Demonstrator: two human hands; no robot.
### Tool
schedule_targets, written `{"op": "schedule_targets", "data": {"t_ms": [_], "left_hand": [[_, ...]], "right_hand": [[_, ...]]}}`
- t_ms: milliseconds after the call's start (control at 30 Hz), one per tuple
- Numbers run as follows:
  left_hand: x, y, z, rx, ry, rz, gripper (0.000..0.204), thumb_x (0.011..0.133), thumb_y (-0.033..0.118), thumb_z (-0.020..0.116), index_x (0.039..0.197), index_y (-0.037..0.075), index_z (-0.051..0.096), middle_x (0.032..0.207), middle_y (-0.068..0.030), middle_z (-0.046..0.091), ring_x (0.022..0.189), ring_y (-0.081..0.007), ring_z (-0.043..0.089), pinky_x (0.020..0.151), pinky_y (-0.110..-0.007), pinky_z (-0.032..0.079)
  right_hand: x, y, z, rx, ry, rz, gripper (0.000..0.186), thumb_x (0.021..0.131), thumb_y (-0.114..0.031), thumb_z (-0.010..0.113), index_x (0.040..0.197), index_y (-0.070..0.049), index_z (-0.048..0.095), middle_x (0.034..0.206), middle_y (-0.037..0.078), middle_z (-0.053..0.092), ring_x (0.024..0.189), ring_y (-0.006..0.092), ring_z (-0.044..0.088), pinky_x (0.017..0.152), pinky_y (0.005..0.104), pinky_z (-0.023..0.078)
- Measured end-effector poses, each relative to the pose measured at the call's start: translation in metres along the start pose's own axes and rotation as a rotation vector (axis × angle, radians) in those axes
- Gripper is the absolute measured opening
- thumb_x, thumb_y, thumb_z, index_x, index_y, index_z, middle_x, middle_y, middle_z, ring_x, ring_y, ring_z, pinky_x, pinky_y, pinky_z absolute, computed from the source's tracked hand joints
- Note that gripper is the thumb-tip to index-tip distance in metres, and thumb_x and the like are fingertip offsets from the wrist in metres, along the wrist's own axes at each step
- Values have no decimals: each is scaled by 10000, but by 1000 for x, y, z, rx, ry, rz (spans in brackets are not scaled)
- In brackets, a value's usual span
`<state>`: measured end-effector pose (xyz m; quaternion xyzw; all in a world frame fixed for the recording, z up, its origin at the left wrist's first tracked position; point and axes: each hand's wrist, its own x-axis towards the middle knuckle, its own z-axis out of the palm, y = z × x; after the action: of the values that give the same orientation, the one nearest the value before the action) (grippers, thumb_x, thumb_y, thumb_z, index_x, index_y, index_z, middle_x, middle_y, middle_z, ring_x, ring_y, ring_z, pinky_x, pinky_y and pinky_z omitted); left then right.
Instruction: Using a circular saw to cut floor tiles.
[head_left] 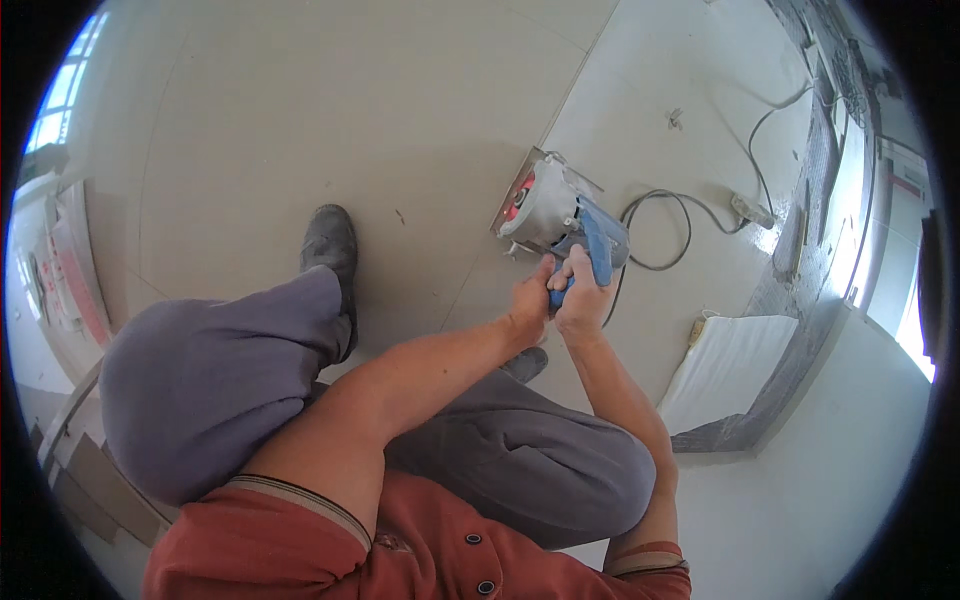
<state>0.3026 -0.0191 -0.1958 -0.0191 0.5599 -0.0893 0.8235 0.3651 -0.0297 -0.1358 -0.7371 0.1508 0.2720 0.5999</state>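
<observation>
A handheld circular saw (550, 205) with a grey guard, flat metal base plate and blue body sits on the tiled floor ahead of me, right of centre. Its base lies by the seam between beige tiles and a whiter tile, and something red shows inside the guard. My right hand (584, 292) is wrapped round the blue handle. Close beside it, my left hand (533, 296) is closed against the same handle's near end; its fingertips are partly hidden. A dark cord (660, 195) loops on the floor to the saw's right.
A plug or socket block (750, 212) lies along the cord at the right. Nearer, a white sheet or slab (728, 368) rests beside a rough grey strip at the wall's foot. My dark shoe (329, 245) stands on the beige tiles (330, 100). Red-and-white packages (68, 265) are at the far left.
</observation>
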Motion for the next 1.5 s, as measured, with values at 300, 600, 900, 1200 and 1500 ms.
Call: {"op": "schedule_targets", "data": {"t_ms": [300, 600, 900, 1200, 1500], "left_hand": [[1, 6, -3, -38, -15, 9, 395, 936, 465, 572, 921, 72, 615, 870, -33, 590, 774, -153, 551, 698, -355, 462], [5, 2, -4, -89, -22, 17, 372, 961, 415, 549, 961, 46, 595, 876, -40, 591, 784, -161, 561, 718, -356, 481], [14, -3, -12, -103, -20, 56, 389, 912, 449, 603, 867, 63, 610, 793, -41, 589, 636, -137, 521, 501, -326, 374], [5, 2, -5, -75, -68, 11, 360, 958, 447, 542, 855, 106, 591, 811, -12, 565, 732, -147, 525, 675, -345, 455], [38, -43, -19, 587, -78, 448, 330, 933, 278, 545, 1155, 40, 598, 1136, -111, 619, 1022, -242, 584, 868, -381, 471]], "right_hand": [[0, -1, 7, 78, 5, 15, 229, 871, -69, 604, 658, -25, 536, 549, 31, 513, 460, 121, 493, 472, 279, 403], [-3, -5, 9, 66, 5, 10, 194, 878, -65, 595, 697, -19, 546, 560, 28, 516, 460, 115, 487, 472, 275, 404], [-4, -2, 12, 102, 4, 20, 188, 885, -72, 604, 716, -19, 543, 563, 28, 517, 453, 110, 482, 457, 272, 403], [-2, -4, 9, 83, 18, 22, 195, 883, -76, 607, 708, -18, 544, 553, 30, 517, 454, 117, 485, 464, 281, 410], [21, 46, -59, -514, -245, -275, 414, 926, -304, 564, 1143, 47, 601, 998, 134, 654, 854, 205, 651, 713, 310, 539]]}}
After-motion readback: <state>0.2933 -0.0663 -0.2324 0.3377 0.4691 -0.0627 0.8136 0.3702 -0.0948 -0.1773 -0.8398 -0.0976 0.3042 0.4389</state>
